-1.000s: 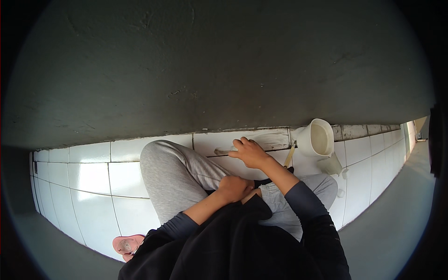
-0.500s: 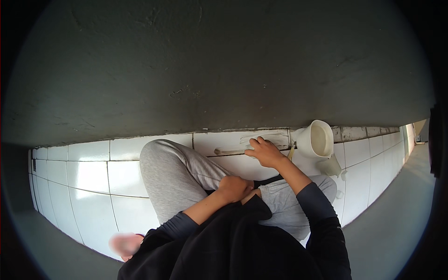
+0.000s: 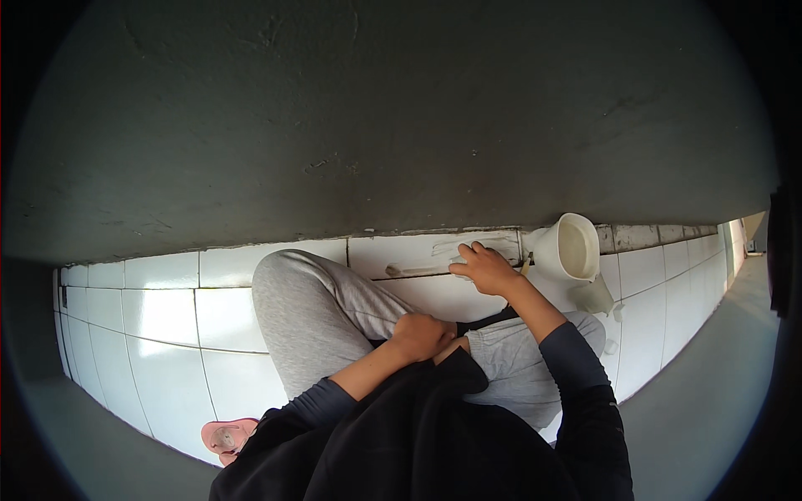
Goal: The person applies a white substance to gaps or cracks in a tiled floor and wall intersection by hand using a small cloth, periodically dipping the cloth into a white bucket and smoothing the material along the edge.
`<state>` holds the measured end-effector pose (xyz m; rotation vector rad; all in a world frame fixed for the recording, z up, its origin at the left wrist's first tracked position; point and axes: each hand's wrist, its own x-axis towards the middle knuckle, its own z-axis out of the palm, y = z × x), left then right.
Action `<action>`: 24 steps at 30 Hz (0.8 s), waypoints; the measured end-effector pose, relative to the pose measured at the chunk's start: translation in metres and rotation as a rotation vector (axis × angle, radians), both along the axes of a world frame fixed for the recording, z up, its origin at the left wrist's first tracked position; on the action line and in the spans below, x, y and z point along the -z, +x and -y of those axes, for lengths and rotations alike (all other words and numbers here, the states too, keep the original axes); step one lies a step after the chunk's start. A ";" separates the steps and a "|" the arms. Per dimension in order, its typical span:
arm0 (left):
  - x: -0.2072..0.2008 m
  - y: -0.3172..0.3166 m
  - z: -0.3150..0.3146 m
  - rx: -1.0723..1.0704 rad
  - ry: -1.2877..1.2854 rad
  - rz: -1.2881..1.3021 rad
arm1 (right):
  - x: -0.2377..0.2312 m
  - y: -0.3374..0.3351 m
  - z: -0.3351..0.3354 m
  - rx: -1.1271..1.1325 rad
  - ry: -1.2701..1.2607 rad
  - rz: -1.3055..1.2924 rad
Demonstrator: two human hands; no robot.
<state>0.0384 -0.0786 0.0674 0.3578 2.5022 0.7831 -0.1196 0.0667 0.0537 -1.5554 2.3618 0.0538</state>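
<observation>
My right hand (image 3: 487, 270) presses down on a white tile (image 3: 368, 248) close to the dark wall, fingers bent and closed. A whitish bit shows under the fingertips, but what they hold is mostly hidden. Grey streaks and a brown smear (image 3: 393, 270) mark that tile. Just right of the hand stands a white plastic jug (image 3: 551, 253) with pale liquid inside. Between jug and hand, a thin yellowish stick (image 3: 526, 265) shows in part. My left hand (image 3: 422, 336) rests curled in my lap by my crossed legs; whether it grips anything is hidden.
A dark grey wall (image 3: 401, 125) rises along the far side of the tiles. Beside the jug lies a pale translucent container (image 3: 591, 296) with small white scraps (image 3: 617, 313). Dirty tiles (image 3: 635, 237) run right along the wall. Something pink (image 3: 238, 432) lies at lower left.
My right hand has shifted slightly to the right along the tile, toward the jug. My left hand stays in my lap.
</observation>
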 end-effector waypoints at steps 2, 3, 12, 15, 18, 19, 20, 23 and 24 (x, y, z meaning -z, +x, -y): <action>0.003 0.000 -0.001 -0.007 0.020 -0.017 | 0.004 0.006 0.013 -0.043 -0.034 0.001; 0.002 0.000 -0.002 -0.003 0.019 -0.018 | 0.006 0.010 0.024 -0.038 -0.035 0.000; -0.005 -0.001 0.001 -0.003 0.003 -0.003 | 0.012 0.029 0.059 -0.049 -0.140 0.050; -0.007 0.000 0.002 -0.016 0.013 -0.004 | 0.002 0.007 0.009 -0.003 -0.011 -0.002; -0.006 -0.001 0.001 -0.001 0.015 0.006 | -0.002 -0.003 -0.018 0.032 0.019 -0.015; -0.006 0.000 0.001 -0.006 0.020 0.003 | 0.002 -0.002 -0.018 0.011 0.035 -0.041; -0.006 -0.001 0.000 -0.004 0.025 -0.001 | 0.003 0.002 -0.012 0.015 0.039 -0.045; -0.007 -0.001 -0.001 -0.012 0.028 -0.002 | 0.010 0.023 0.032 -0.053 -0.115 -0.006; -0.008 -0.001 0.000 -0.013 0.023 0.000 | 0.011 0.030 0.051 -0.083 -0.146 0.012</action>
